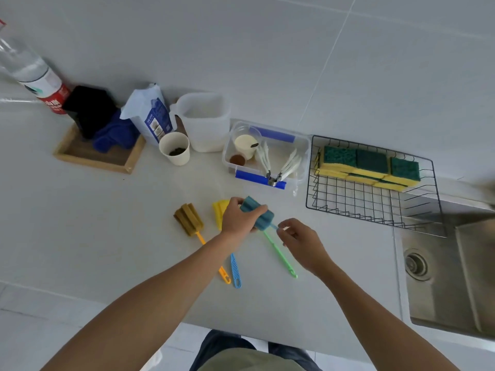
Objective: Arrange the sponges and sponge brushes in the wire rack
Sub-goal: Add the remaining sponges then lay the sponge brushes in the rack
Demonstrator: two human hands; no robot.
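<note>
— While the left hand (237, 219) has its grip wrapped round the teal sponge head (257, 214) just below the middle of the frame, what's the right one doing?

— The right hand (300, 241) sits just beside it, fingertips pinching at the neck where the sponge meets its handle. Whether the green handle (281, 257) running down to the lower right belongs to that head I can't say for sure, though it looks so.

— And the rest?

— A brown sponge brush (188, 219) with an orange handle lies on the counter (134, 236) to the left. A yellow sponge head (221, 212) is half hidden behind the left hand, and a blue handle (235, 271) shows below the wrist. None of the brushes is in the wire rack (375, 204) yet.

— The rack's at the right?

— Right of centre, next to the sink (450, 277). Green-and-yellow sponges (369, 167) are already lined up along its far side, so the nearer part is open wire.

— How would you do it well?

— Let the right hand take the handle properly, then carry the brush rightward and lay it lengthwise in the open front part, clear of the sponges. I'd keep it low past the clear box (267, 156) above the hands.
</note>
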